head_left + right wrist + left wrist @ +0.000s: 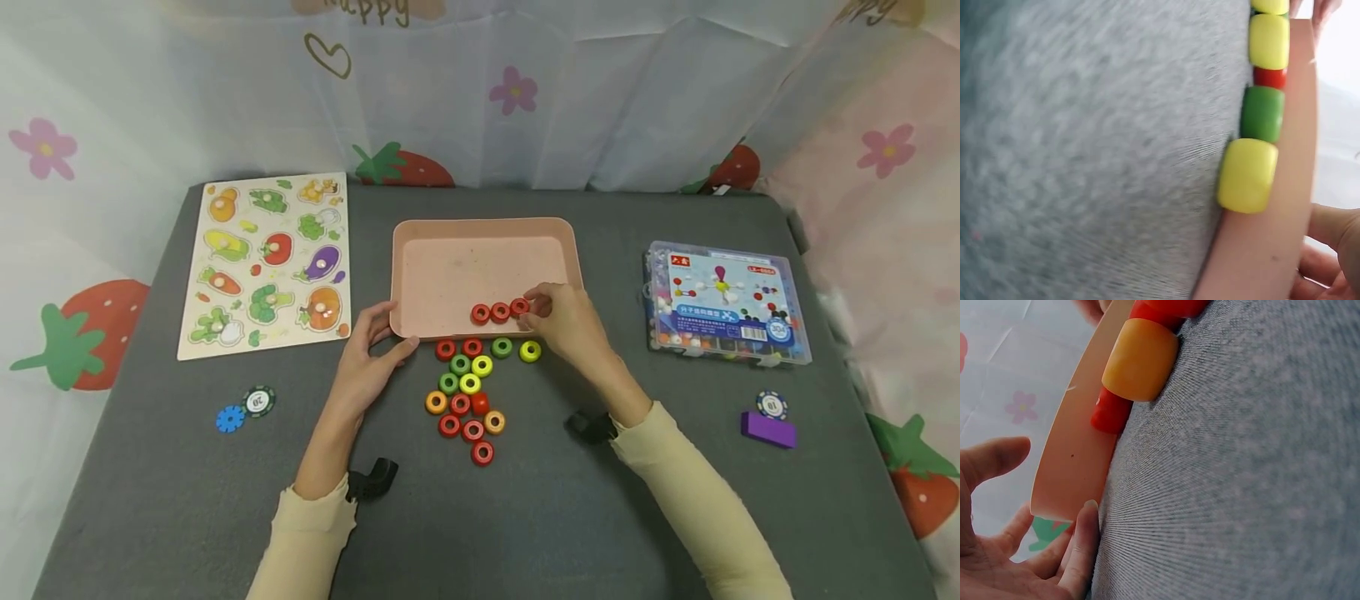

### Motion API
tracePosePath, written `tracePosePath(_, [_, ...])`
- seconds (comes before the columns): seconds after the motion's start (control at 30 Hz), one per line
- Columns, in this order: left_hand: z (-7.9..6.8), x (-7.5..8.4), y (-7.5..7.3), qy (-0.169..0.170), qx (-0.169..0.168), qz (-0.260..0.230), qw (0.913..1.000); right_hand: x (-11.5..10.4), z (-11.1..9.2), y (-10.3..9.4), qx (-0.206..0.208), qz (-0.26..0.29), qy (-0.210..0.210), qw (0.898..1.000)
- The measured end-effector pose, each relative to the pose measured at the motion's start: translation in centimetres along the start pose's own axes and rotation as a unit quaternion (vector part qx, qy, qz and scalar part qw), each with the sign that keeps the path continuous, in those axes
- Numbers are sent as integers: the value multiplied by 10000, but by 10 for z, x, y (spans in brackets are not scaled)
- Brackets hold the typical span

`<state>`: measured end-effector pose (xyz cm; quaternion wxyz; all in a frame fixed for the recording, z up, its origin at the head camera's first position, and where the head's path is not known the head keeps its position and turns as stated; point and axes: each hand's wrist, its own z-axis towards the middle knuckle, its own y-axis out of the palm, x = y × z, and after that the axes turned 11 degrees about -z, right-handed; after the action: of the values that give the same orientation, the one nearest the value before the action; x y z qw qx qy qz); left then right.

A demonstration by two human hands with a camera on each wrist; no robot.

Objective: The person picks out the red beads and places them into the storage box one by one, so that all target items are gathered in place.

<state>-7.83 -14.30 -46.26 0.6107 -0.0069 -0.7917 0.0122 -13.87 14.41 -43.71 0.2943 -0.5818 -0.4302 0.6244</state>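
A pink tray [487, 267] lies in front of me, with a short row of red ring-shaped beads [480, 314] inside its near edge. My right hand [566, 321] reaches over the near right part of the tray, thumb and forefinger pinching the rightmost red bead [519, 307]. In the right wrist view the tray wall hides those fingertips. My left hand [365, 360] rests at the tray's near left corner, thumb spread apart and fingers touching the outer side [1072, 481]. Red, green, yellow and orange beads [469, 383] lie loose on the cloth between my hands.
Left of the tray is a vegetable peg puzzle [251, 287], with a blue disc [230, 418] and a dark chip [259, 402] below. At right sit a clear kit box [727, 304], another chip [772, 405] and a purple block [768, 430]. A printed curtain [480, 100] hangs behind.
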Motion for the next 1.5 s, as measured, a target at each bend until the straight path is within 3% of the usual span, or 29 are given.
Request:
tracePosePath(0.1, [0,-1,0,-17,5,-27,10000,-5,-6,-4,121,-28,-162,9998])
tracePosePath(0.2, [0,-2,0,-11,19,-54,10000,-12,-15,-8,49,79,-724,9973])
tracePosePath(0.33, [0,-2,0,36,23,-57,10000,-21,-32,-7,-501,352,-1623,9848])
tracePosePath(0.43, [0,-3,0,91,15,-56,9999,-27,-45,0,-945,333,-1977,9751])
tracePosePath(0.57, [0,-3,0,141,-4,-58,9999,-33,-59,11,-1355,-10,-2037,9696])
tracePosePath(0.7, [0,-2,0,139,0,-57,9999,-36,-67,20,-1506,-300,-1877,9702])
tracePosePath(0.97, [0,-2,1,103,-11,-84,9999,-34,-67,20,-1539,-3,-1967,9683])
tracePosePath(1.2, [0,-3,1,109,-32,-113,9999,-25,-51,2,-1148,588,-2081,9696])
tracePosePath(1.5, [0,-2,1,126,-16,-154,9998,-7,-8,0,110,1174,-1428,9827])
